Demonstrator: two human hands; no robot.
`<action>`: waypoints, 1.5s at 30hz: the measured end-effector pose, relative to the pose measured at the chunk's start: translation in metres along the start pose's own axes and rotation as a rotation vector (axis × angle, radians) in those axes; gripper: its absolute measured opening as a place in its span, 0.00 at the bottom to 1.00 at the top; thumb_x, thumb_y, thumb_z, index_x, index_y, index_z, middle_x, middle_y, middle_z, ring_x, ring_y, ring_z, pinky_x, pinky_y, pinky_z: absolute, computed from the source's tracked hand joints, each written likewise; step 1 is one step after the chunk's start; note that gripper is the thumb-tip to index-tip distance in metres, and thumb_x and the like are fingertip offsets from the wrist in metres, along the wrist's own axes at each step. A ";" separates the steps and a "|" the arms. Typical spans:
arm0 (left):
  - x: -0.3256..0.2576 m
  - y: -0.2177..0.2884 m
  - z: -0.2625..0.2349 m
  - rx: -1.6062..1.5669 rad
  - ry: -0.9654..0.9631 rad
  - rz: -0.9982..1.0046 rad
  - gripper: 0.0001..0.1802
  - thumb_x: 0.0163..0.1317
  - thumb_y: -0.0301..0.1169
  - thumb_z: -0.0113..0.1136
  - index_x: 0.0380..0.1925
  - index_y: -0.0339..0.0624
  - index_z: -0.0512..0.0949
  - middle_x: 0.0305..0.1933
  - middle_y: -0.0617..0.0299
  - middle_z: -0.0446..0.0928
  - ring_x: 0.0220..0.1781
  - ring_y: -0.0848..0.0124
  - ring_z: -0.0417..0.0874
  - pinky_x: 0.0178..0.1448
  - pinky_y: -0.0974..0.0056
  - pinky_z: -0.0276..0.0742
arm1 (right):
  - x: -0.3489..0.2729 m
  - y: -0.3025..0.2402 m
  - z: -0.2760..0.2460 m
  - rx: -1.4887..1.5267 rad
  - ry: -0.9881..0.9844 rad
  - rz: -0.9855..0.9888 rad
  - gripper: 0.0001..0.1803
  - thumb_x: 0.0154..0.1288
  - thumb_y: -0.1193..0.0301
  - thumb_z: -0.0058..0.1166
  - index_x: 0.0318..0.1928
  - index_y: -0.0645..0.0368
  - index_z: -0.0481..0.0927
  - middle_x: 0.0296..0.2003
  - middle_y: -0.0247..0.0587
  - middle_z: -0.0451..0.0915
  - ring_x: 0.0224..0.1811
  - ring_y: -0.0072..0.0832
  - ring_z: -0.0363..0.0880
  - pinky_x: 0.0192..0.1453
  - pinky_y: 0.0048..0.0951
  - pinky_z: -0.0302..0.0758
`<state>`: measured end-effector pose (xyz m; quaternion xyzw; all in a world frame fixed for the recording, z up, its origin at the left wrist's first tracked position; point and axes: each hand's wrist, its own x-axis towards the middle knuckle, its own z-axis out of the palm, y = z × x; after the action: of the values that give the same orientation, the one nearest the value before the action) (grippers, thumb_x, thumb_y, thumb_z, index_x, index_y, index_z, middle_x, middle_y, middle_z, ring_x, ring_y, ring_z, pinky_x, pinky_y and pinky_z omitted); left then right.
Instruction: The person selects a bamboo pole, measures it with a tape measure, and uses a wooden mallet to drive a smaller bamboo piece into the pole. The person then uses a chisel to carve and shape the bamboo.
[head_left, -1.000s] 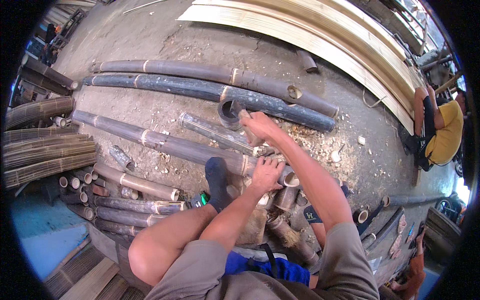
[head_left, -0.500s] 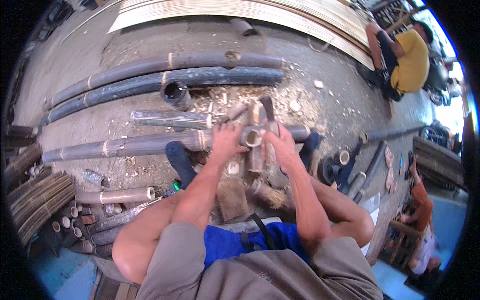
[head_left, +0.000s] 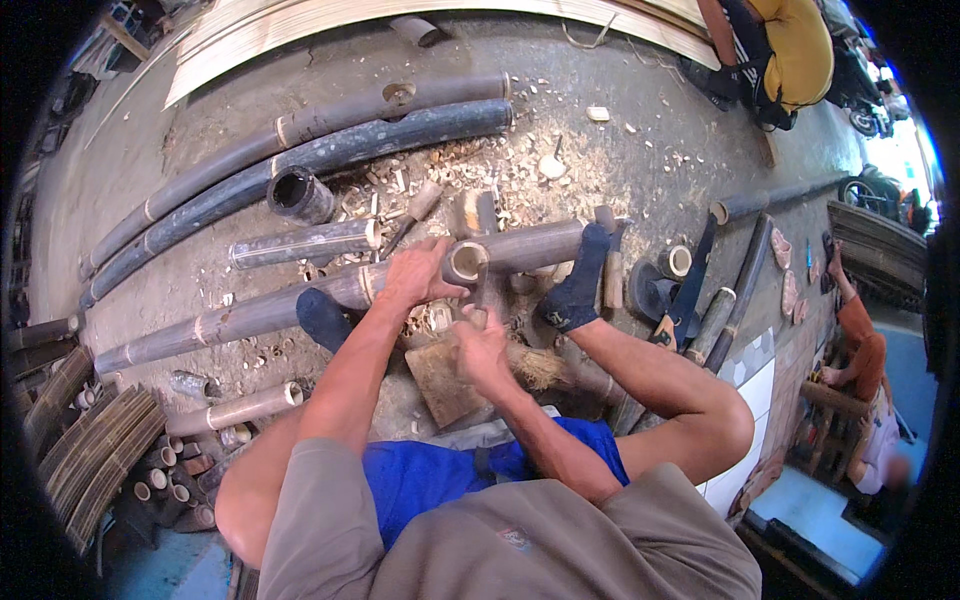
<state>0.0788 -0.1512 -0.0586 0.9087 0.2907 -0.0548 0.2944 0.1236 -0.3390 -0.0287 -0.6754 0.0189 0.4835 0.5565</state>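
A dark bamboo pole (head_left: pixel 530 247) lies across in front of me, with a round hole (head_left: pixel 468 263) cut in its upper side. My left hand (head_left: pixel 415 272) rests on the pole just left of this hole, fingers spread and thumb near the rim. Closer to me, my right hand (head_left: pixel 482 345) is closed around a wooden-handled tool (head_left: pixel 476 318); its working end is hard to make out. Both feet are against the pole, one on each side. Beyond my left hand lies another wooden-handled tool (head_left: pixel 425 202) with a dark blade.
Two long bamboo poles (head_left: pixel 400 132) and short tubes (head_left: pixel 305 240) lie farther off among pale chips. A wooden block (head_left: pixel 445 385) and a frayed bamboo piece (head_left: pixel 545 368) are near my lap. At right are a saw (head_left: pixel 690 285) and two people, one in a yellow shirt (head_left: pixel 800 50).
My right hand has come down from above the pole toward my lap. My left hand remains on the pole by the hole. The view has turned and shifted.
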 end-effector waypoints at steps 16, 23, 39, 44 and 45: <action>0.015 0.051 0.019 0.011 0.312 -0.311 0.51 0.31 0.73 0.79 0.42 0.37 0.84 0.39 0.48 0.87 0.47 0.54 0.88 0.63 0.52 0.72 | 0.067 -0.085 -0.077 -0.951 -0.379 -0.067 0.22 0.61 0.65 0.60 0.52 0.64 0.78 0.35 0.61 0.86 0.38 0.52 0.88 0.46 0.50 0.82; 0.021 0.059 0.026 -0.015 0.274 -0.368 0.49 0.38 0.69 0.77 0.44 0.33 0.83 0.45 0.42 0.87 0.50 0.51 0.87 0.65 0.50 0.71 | 0.156 -0.181 -0.040 -1.771 -0.918 -0.050 0.22 0.62 0.63 0.59 0.54 0.62 0.82 0.28 0.56 0.86 0.23 0.40 0.88 0.29 0.42 0.85; -0.004 -0.004 0.027 0.042 0.259 -0.122 0.43 0.46 0.64 0.75 0.54 0.44 0.82 0.48 0.52 0.86 0.54 0.51 0.86 0.60 0.47 0.77 | 0.039 -0.035 0.003 -0.104 -0.271 0.304 0.12 0.70 0.62 0.57 0.39 0.59 0.81 0.26 0.41 0.83 0.26 0.39 0.82 0.36 0.43 0.82; -0.004 -0.018 0.031 -0.008 0.237 -0.108 0.38 0.50 0.59 0.73 0.56 0.48 0.83 0.48 0.51 0.86 0.53 0.51 0.86 0.59 0.48 0.78 | 0.075 -0.058 0.054 0.688 -0.281 0.542 0.06 0.70 0.66 0.62 0.40 0.54 0.80 0.24 0.33 0.77 0.22 0.28 0.76 0.28 0.40 0.79; -0.009 -0.016 0.031 0.024 0.230 -0.092 0.38 0.50 0.59 0.73 0.57 0.48 0.83 0.48 0.52 0.86 0.52 0.51 0.86 0.60 0.48 0.78 | 0.058 -0.053 0.034 0.429 -0.305 0.466 0.07 0.70 0.66 0.62 0.40 0.55 0.80 0.24 0.34 0.77 0.22 0.30 0.77 0.27 0.40 0.79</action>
<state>0.0647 -0.1626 -0.0897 0.8982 0.3635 0.0329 0.2452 0.1628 -0.2628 -0.0258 -0.4408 0.1901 0.6779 0.5568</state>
